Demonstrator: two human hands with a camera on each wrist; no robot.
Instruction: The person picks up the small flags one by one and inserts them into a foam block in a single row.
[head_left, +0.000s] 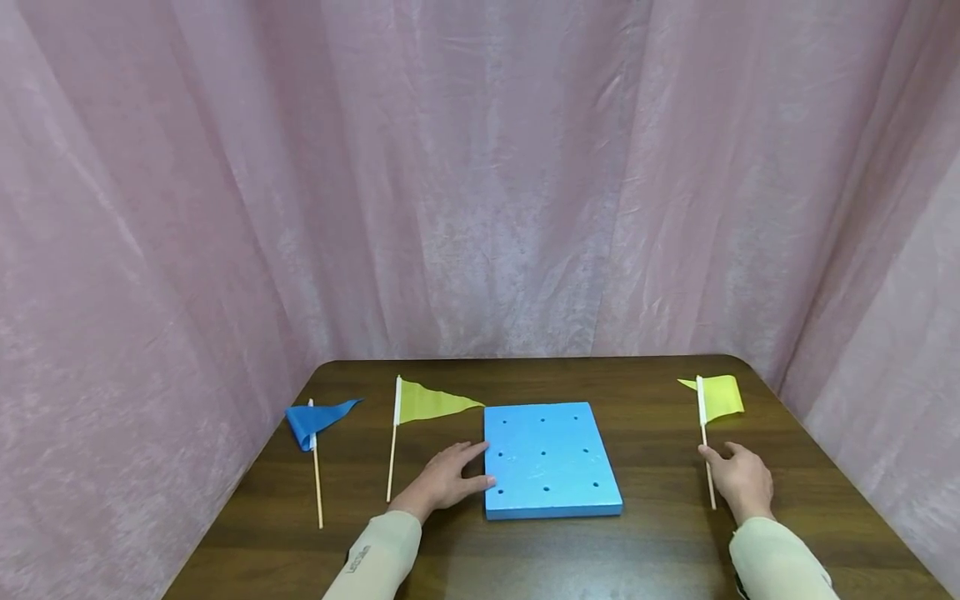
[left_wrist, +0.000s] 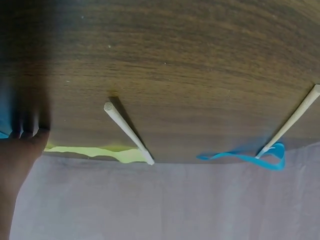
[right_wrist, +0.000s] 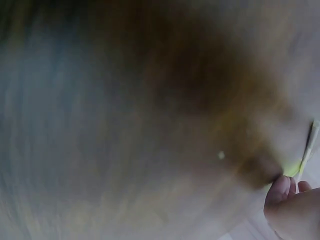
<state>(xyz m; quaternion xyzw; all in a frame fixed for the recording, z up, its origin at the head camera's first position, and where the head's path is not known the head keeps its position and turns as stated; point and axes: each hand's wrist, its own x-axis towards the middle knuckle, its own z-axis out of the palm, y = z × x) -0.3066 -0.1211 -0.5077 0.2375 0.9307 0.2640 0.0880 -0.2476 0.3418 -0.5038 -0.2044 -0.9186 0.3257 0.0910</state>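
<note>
Fingers of the left hand (head_left: 446,479) are spread, with a wide gap between the thumb and the other fingers, and nothing is seen to be gripped by them. Contact of the thumb tip and a fingertip with the left edge of the blue board (head_left: 566,467) is noted. Fingers of the right hand (head_left: 741,482), well to the right of the board, are parted, with the thumb set apart from the rest. The thumb tip is placed at the wooden stick (head_left: 712,493) of the right yellow flag (head_left: 723,397); whether the stick is touched or only overlapped cannot be told, and the right wrist view is largely blurred.

The board is positioned flat on the brown table (head_left: 652,467), and nine holes in three rows are counted in its top. The right yellow flag is found to the right of the board, its cloth being seen beyond the right fingers and the lower end of its stick being left uncovered beside the hand. To the left of the board, a yellow pennant (head_left: 429,402) is recorded, its tip seen close to the board's far left corner. A blue flag (head_left: 303,425), its cloth folded over, is located farther left of the board. Behind the board, a pink curtain (head_left: 480,208) is hung.
</note>
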